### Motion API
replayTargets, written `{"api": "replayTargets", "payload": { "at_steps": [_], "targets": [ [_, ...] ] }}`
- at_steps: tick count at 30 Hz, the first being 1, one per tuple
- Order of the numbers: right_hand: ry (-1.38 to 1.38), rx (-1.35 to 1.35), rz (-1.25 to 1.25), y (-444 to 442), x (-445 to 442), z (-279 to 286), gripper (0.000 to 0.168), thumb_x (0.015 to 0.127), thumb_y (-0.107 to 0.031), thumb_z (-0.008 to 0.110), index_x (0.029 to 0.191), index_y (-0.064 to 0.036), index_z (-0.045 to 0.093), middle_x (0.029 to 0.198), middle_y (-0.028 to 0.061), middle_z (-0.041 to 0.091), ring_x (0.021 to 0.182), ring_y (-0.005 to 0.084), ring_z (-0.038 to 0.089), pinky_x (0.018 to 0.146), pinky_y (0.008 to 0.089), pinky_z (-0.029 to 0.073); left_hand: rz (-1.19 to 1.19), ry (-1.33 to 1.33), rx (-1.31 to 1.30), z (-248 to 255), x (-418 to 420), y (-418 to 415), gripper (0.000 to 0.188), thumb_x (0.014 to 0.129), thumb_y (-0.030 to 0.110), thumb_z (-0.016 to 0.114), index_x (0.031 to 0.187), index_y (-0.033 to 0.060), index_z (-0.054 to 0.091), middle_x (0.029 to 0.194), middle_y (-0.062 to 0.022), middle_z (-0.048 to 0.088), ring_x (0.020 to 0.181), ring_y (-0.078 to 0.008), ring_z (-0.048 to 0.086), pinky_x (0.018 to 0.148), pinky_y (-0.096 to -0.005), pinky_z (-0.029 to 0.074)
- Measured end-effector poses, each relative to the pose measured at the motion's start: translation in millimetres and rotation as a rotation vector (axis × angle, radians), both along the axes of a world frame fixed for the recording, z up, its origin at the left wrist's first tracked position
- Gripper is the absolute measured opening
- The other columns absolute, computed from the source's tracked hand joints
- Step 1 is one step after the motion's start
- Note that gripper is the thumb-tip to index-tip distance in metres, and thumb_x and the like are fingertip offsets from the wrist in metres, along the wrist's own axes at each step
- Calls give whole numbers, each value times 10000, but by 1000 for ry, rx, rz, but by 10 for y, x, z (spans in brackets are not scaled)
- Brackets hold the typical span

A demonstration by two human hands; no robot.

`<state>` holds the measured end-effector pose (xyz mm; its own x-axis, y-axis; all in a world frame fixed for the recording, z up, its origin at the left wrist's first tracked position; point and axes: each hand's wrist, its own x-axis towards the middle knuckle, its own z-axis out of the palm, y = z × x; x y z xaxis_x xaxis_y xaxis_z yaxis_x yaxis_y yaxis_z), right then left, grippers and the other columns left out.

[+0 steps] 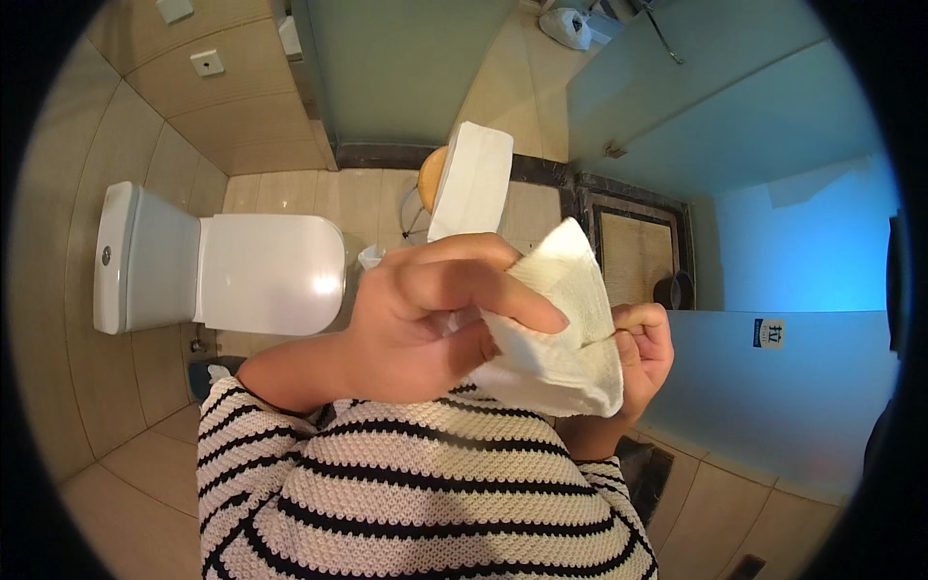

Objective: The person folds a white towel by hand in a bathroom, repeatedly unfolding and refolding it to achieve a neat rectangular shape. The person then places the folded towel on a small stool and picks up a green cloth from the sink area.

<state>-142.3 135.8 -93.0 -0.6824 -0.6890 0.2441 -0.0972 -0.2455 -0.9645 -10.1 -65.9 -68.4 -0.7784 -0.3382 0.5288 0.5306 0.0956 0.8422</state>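
A folded white sheet of textured cloth or soft paper towel (554, 377) is held up before my chest by both hands. My left hand (435, 319) grips its left side, with the index finger lying across the front and the thumb below. My right hand (645, 351) pinches its right edge between thumb and fingers. The upper corner of the sheet points upward, and its lower part hangs in a loose fold. Beyond my left hand, a long white rectangular block or pack (475, 177) rests on a round wooden stool (432, 177), its near end hidden by my hand.
A white toilet (272, 272) with its lid down stands at the left. A dark bin (199, 378) is by my left sleeve. Frosted glass panels (783, 391) enclose the right side, with a dark round container (674, 290) on the floor there. A plastic bag (565, 29) lies farther off.
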Motion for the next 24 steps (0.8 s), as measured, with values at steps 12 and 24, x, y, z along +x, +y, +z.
{"api": "replayTargets", "payload": {
  "at_steps": [12, 24],
  "targets": [
    [199, -271, 281, -454, 109, 349, 534, 636, -5, 774, 1064, 23, 456, 1048, 189, 548, 939, 200, 554, 828, 314, 425, 73, 100, -267, 121, -66, 173, 271, 649, -82, 672, 902, 3, 626, 739, -83, 555, 596, -170, 536, 507, -255, 413],
    [265, -288, 197, -606, 193, 418, 180, 749, 59, 625, 882, 38, 506, 938, 197, 566, 803, 174, 555, 720, 274, 442, 120, 157, -65, -121, -110, 257, 360, 702, 34, 736, 948, 21, 474, 752, -95, 583, 596, -197, 568, 525, -268, 449]
  ]
}}
